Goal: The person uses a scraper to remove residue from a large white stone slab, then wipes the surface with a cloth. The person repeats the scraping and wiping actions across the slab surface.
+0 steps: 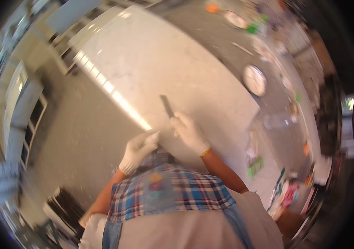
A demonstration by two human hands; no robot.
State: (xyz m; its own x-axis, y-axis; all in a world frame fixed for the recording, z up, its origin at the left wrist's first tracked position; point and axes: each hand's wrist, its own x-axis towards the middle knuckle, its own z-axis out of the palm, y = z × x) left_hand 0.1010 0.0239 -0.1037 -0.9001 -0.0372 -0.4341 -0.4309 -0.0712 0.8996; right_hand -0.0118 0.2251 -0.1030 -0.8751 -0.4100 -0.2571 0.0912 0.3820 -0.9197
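Note:
My right hand, in a white knit glove, is closed round one end of a flat dark strip, perhaps a file or a blade. The strip points up and left over a large glossy white panel. My left hand, gloved too, is near the panel's near left edge, with its fingers curled together. Something small and white may show at its fingertips, but blur hides what it is. A short gap separates the two hands.
To the right of the panel, a round white-faced object and a green box lie among blurred clutter. A white panel-like piece stands on a frame at the far left. Dark stacked sheets are at the lower left.

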